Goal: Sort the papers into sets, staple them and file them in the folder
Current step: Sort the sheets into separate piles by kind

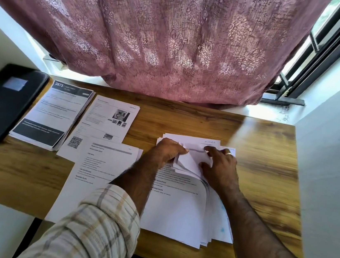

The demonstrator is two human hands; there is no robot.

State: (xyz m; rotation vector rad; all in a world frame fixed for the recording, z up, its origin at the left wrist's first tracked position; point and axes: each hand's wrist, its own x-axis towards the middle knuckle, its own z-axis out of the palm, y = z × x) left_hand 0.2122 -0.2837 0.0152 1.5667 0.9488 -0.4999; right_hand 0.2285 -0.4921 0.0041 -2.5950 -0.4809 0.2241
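A thick stack of white printed papers [181, 214] lies in the middle of the wooden desk [264, 163]. My left hand [164, 153] pinches the folded-back top edges of several sheets at the far end of that stack. My right hand [221, 168], a ring on one finger, presses down on the same curled sheets from the right. Left of the stack lies a single printed page [91, 174], beyond it a sheet with photos and a QR code [104, 124], and a pile headed "3675" [54, 115]. A black folder [1, 102] rests shut at the far left.
A pink patterned curtain [166, 37] hangs over the desk's far edge. A window frame [316, 61] shows at the upper right. White walls close in on both sides. Bare wood lies right of the stack. No stapler is in view.
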